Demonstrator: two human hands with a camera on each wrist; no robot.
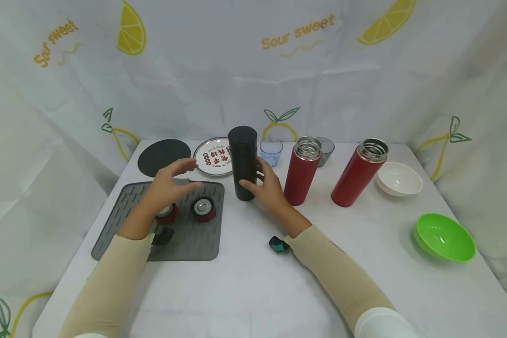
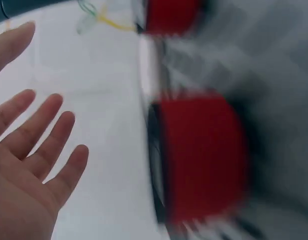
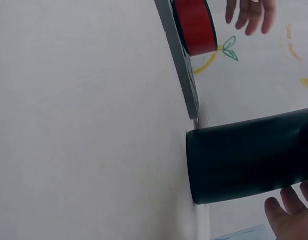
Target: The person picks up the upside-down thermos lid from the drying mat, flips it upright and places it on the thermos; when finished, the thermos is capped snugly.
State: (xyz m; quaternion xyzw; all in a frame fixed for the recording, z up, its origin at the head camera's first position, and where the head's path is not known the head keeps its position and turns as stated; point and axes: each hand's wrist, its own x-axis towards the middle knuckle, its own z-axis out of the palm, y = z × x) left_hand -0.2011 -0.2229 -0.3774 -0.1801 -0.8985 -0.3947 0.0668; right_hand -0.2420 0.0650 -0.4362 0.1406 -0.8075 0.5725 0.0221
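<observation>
A tall black thermos [image 1: 242,159] with its lid on stands upright on the white table. My right hand [image 1: 271,190] grips it from the right, thumb in front and fingers along its side; the right wrist view shows the black body [image 3: 248,155] with fingertips against it. My left hand [image 1: 165,188] is held over a grey drying mat [image 1: 194,244], fingers spread and holding nothing. Below that hand are two red-sided lids, one lid [image 1: 203,209] in plain sight and the other lid [image 1: 167,214] partly hidden by the wrist. Blur softens a red lid [image 2: 203,160] in the left wrist view.
Two lidless red thermoses, one nearer [image 1: 302,178] and one further right [image 1: 357,180], stand beyond my right hand. Behind are a round black mat [image 1: 164,157], a printed plate [image 1: 214,164], a bluish glass [image 1: 272,151] and a grey glass [image 1: 326,151]. A white bowl [image 1: 399,179] and green bowl [image 1: 445,237] sit right.
</observation>
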